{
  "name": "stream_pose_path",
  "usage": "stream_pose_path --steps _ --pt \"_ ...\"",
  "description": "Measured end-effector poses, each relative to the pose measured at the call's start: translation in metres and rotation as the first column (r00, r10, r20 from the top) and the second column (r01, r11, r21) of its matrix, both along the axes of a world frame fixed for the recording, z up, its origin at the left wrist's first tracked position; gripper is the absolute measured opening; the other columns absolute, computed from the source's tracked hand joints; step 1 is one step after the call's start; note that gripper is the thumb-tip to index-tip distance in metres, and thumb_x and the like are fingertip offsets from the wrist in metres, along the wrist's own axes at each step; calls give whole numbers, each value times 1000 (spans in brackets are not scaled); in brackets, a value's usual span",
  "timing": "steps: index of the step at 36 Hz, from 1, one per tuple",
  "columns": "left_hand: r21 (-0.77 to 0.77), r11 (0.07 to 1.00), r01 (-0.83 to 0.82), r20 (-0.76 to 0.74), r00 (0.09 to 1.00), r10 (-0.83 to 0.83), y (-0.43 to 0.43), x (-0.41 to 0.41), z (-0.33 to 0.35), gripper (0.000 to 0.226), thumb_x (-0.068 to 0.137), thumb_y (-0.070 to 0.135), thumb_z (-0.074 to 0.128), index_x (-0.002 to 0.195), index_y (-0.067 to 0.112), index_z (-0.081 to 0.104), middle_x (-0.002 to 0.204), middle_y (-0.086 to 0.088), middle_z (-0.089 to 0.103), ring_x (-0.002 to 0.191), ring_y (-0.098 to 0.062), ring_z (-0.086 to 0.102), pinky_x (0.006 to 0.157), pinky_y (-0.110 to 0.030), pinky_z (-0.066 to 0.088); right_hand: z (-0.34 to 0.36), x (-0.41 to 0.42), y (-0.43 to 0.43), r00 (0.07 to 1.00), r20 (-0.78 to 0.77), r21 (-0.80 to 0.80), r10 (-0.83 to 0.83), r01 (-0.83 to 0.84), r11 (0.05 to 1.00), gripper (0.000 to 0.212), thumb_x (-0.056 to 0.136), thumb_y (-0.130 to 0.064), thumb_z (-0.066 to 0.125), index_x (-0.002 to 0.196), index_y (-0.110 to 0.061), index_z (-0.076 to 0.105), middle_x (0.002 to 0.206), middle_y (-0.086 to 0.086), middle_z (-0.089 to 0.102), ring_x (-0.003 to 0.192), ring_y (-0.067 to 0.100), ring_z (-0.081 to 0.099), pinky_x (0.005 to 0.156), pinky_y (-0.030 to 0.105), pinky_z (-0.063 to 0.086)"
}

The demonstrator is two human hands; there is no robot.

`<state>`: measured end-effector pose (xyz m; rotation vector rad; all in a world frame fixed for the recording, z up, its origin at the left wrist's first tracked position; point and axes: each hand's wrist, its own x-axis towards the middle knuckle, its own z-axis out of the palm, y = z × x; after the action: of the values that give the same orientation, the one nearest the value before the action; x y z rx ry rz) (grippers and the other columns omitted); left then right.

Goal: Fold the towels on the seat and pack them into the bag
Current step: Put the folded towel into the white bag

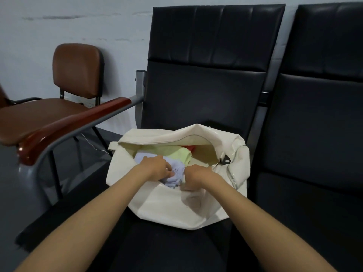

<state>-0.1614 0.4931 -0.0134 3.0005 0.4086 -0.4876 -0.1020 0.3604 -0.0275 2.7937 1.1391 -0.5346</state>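
Bag (167, 209) lies open-mouthed on the seat (167, 248), toward the back edge and just short of the backrest.

Lavender towel (173, 181) is at the near rim of the bag mouth, bunched rather than flat.
- Left grip (155, 167): fingers curled into the towel's top.
- Right grip (198, 175): fingers curled at the towel's right side. Slightly blurred, but it appears to pinch the cloth.

Already inside: green towel (176, 154), and behind it a red item (189, 148), mostly hidden.

No loose towels show on the visible seat. Judgement: packing is nearly done. Left to do: seat the lavender towel fully, then perhaps close the zip.
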Motion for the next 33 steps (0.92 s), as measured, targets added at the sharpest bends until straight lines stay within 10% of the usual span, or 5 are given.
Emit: stream_pose_path --steps 3,7,12,15,33 --pt "-14 1000 -24 -81 996 23 2 2 5 40 97 50 40 120 31 66 124 2 61 106 -18 55 92 -30 39 23 -11 -21 994 77 101 72 -80 992 17 90 -22 55 93 -7 63 92 4 61 87 27 56 71 30 42" --pt "-94 990 -106 -74 992 99 8 1 9 59 97 59 30 70 18 62 81 1 63 80 -18 55 87 -30 37 50 -23 -44 991 137 321 10 -54 945 20 94 -17 47 101 -23 65 108 -2 65 104 23 56 97 45 36" --pt "-221 972 -85 255 957 142 7 -12 19 34 103 37 34 112 30 66 114 -7 66 108 -29 57 100 -44 42 48 -31 -53 957 288 353 -32 -75 933 24 94 -17 44 107 -24 63 109 -2 63 110 23 52 109 54 23" --pt "-307 948 -83 436 873 218 -3 -24 20 43 101 45 35 84 21 65 97 -10 67 96 -30 60 89 -42 46 33 -27 -64 957 291 205 -22 -40 978 37 93 -16 47 130 -21 50 126 4 51 125 27 42 115 52 6" --pt "-180 926 332 619 770 -156 -242 -35 64 36 99 40 44 126 21 57 129 0 51 120 -20 49 95 -33 39 105 -53 -296 892 279 370 -355 241 897 45 97 -34 51 140 -25 42 141 2 43 132 26 38 112 49 25"
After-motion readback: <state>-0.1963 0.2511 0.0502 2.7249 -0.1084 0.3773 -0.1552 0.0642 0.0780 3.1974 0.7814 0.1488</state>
